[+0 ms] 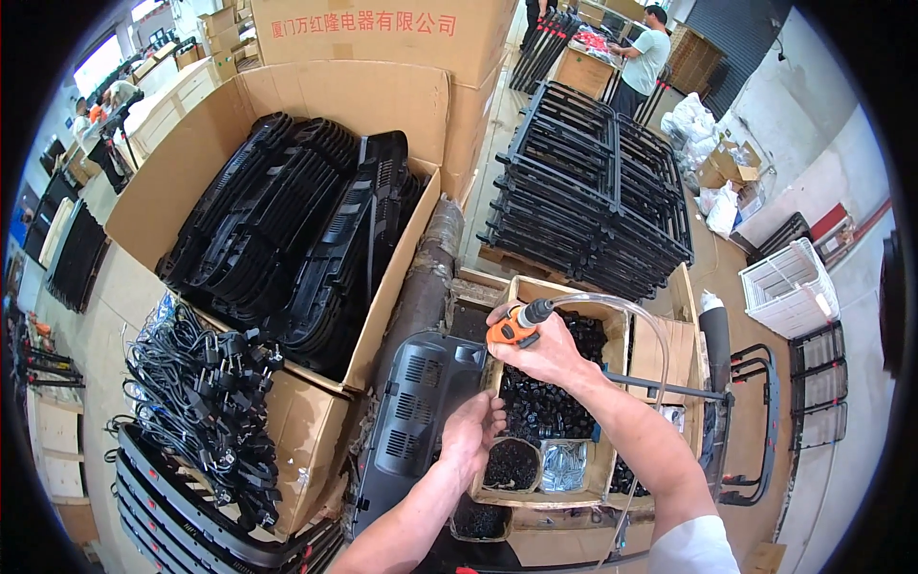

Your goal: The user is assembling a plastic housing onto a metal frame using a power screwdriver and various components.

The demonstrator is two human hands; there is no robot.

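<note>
My right hand (547,352) is wrapped round an orange and black power screwdriver (516,325) with a clear hose (636,308) running from it. The tool is over the upper right end of a black vented plastic panel (402,421). Beside the panel's right edge, my left hand (467,429) has its fingers curled in; whatever they hold, if anything, is hidden. Just right of it stands a wooden tray (620,335) divided into compartments. Small black parts (545,407) fill several of them, and silvery screws or pins (564,467) lie in a clear-lined one.
A large cardboard box (172,196) of stacked black plastic panels (277,220) stands at left. Black power cords (215,383) lie piled nearer me. Black metal frames (583,191) are stacked beyond the tray. A white wire basket (789,287) is at right. Another person (645,62) stands far back.
</note>
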